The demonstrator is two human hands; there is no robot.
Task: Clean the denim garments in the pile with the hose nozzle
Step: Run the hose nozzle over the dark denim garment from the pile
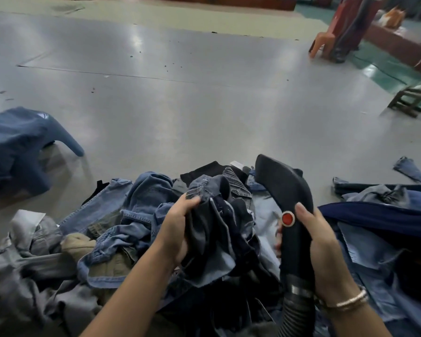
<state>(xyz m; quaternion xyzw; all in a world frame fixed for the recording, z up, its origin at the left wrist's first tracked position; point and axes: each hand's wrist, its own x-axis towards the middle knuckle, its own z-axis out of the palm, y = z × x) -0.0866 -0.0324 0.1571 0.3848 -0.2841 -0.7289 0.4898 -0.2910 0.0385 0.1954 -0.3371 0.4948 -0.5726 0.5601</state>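
**Denim bunched in one hand, nozzle gripped in the other**

Denim, dark and limp, is bunched in the left hand (178,229), whose fingers curl round a fold of the dark garment (214,215) at about 6 o'clock in the view. Just to its right, toward 5 o'clock, the right hand (323,251) wraps the black hose nozzle (289,198), thumb lying beside the red button (288,218); the ribbed hose (295,314) runs down from it, and the flared mouth points up and away.

Outward lies the pile (122,227) of jeans, spreading from 8 to 4 o'clock across the grey floor (180,105). One blue garment (17,144) sits apart at 9 o'clock.

The cloth should handle soft, floppy and fairly weighty, so a waistband or thick seam looks the surest hold. No containers are in view.
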